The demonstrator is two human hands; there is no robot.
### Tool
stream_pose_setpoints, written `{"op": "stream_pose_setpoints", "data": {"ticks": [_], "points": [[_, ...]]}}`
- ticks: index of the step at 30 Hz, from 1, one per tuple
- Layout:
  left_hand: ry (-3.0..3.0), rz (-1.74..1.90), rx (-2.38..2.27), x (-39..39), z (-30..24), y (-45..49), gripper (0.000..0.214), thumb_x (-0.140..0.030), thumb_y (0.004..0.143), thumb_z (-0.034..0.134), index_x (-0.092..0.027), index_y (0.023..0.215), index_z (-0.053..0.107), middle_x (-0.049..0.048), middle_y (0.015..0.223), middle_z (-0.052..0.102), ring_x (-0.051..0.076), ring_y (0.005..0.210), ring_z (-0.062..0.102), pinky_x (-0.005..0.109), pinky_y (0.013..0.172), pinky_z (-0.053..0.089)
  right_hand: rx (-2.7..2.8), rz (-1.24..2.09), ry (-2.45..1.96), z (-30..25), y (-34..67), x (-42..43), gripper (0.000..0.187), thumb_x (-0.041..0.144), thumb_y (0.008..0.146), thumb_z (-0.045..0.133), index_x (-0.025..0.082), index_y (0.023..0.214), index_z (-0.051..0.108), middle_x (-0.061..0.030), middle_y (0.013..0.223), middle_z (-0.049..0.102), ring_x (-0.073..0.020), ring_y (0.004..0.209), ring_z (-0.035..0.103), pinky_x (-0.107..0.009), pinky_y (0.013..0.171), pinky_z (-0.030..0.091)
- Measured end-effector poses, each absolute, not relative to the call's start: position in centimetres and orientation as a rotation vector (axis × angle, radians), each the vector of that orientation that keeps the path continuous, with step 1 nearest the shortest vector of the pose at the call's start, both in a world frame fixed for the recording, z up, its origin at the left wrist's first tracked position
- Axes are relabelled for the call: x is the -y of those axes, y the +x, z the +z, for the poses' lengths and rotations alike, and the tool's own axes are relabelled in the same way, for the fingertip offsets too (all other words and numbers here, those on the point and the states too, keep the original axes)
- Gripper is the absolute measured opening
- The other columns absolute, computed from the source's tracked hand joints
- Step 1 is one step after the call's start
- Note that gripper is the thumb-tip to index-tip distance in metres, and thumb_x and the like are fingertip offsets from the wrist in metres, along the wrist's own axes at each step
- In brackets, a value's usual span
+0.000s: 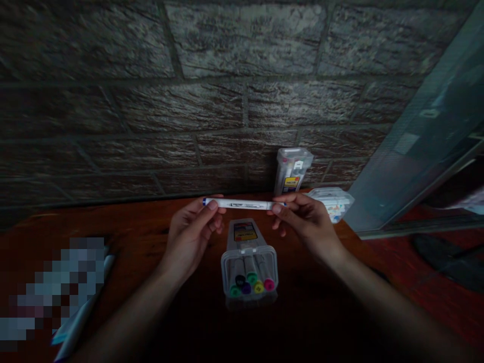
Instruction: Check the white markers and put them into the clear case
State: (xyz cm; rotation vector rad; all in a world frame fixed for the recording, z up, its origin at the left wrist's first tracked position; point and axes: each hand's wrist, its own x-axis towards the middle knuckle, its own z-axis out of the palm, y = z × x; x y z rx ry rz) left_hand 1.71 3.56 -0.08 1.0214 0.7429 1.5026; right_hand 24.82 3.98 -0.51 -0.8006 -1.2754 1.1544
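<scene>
A white marker [245, 204] with blue ends is held level between both hands, above the table. My left hand [194, 224] pinches its left end between thumb and fingers. At the other end, my right hand [306, 222] grips it near the blue cap. Below and nearer to me lies a clear plastic marker case [249, 252], its mouth facing me. Several markers with black, green, purple, yellow and pink ends sit inside it. The case's label shows on its upper side, too small to read.
Against the brick wall [212, 106] stands a second clear case [293, 169] with markers. Beside it, partly behind my right hand, is a clear container [335, 201] with small colourful pieces. A blurred-out item lies at the left of the wooden table [132, 227]. A grey frame [401, 136] rises at right.
</scene>
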Motion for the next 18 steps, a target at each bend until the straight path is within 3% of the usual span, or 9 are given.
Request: {"op": "stream_pose_setpoints", "data": {"ticks": [5, 9, 14, 18], "points": [[1.223, 1.530, -0.832, -3.3, -0.3, 1.6, 0.022, -0.029, 0.085, 0.081, -0.019, 0.104, 0.080, 0.0003, 0.073, 0.065, 0.010, 0.061, 0.054, 0.021, 0.055, 0.047, 1.436, 0.979, -0.860, -1.9, 24.9, -4.5, 0.021, 0.034, 0.077, 0.089, 0.022, 0.089, 0.077, 0.0006, 0.068, 0.074, -0.0135, 0.054, 0.066, -0.025, 0.047, 0.053], [1.424, 1.559, -0.925, -2.9, 0.4, 1.4, 0.023, -0.032, 0.085, 0.081, -0.019, 0.105, 0.081, -0.0011, 0.068, 0.064, 0.010, 0.059, 0.053, 0.021, 0.055, 0.044, 1.620, 0.790, -0.879, -2.9, 24.8, -4.5, 0.020, 0.037, 0.082, 0.084, 0.023, 0.096, 0.079, -0.0044, 0.090, 0.082, -0.0201, 0.079, 0.076, -0.034, 0.072, 0.061], [1.528, 1.580, -0.993, -2.6, 2.7, 2.0, 0.022, -0.033, 0.081, 0.085, -0.019, 0.097, 0.082, -0.0003, 0.065, 0.069, 0.012, 0.057, 0.056, 0.022, 0.056, 0.046, 1.742, 0.695, -0.881, -2.6, 24.6, -4.0, 0.017, 0.034, 0.087, 0.080, 0.022, 0.098, 0.080, -0.0057, 0.091, 0.082, -0.0220, 0.079, 0.076, -0.034, 0.070, 0.059], [1.635, 1.571, -0.936, -2.8, 5.1, 2.7, 0.018, -0.032, 0.079, 0.085, -0.019, 0.092, 0.083, 0.0036, 0.075, 0.076, 0.017, 0.065, 0.066, 0.027, 0.064, 0.053, 1.787, 0.689, -0.823, -1.1, 24.2, -4.2, 0.015, 0.034, 0.090, 0.077, 0.022, 0.098, 0.080, -0.0051, 0.093, 0.082, -0.0227, 0.081, 0.076, -0.034, 0.072, 0.059]]}}
